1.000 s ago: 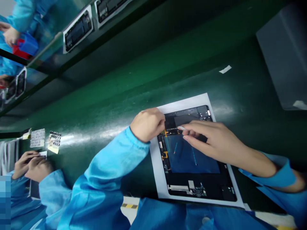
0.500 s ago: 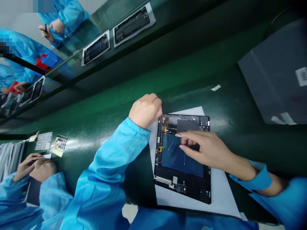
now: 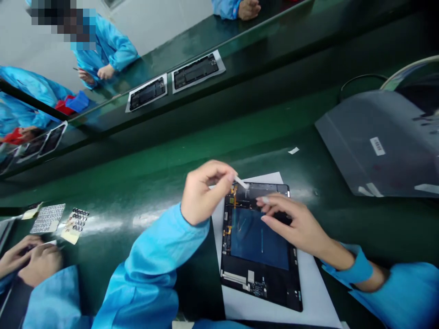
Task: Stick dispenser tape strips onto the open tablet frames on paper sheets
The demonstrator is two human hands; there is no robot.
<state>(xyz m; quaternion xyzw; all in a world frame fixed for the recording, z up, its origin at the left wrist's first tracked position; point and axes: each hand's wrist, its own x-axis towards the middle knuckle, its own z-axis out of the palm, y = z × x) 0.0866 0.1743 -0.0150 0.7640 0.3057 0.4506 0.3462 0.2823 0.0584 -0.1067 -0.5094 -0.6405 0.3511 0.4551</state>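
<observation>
An opened tablet (image 3: pixel 260 285) lies on a white sheet (image 3: pixel 318 292), its circuit boards, orange flex cables and large blue-filmed battery exposed. Above its upper left corner, my left hand (image 3: pixel 206 192) pinches a thin white strip (image 3: pixel 241 182) between thumb and finger. The strip slants down toward the tablet's top; whether it touches cannot be made out. Over the tablet's upper right part hovers my right hand (image 3: pixel 291 221), thumb and fingers apart. A small whitish patch shows at its index fingertip, too blurred to name. This hand covers part of the battery and right edge.
Beyond the green bench, two opened tablets (image 3: pixel 147 94) rest on a raised shelf. A grey panel (image 3: pixel 370 141) stands at right, near a white scrap (image 3: pixel 293 150). Sticker sheets (image 3: pixel 76 224) lie left, beside a co-worker's hands (image 3: pixel 41 260). Other people in blue sit across.
My left hand has turned, and the white strip now shows in its pinch. My right hand remains over the tablet with its fingers slightly shifted. The whole view has tilted.
</observation>
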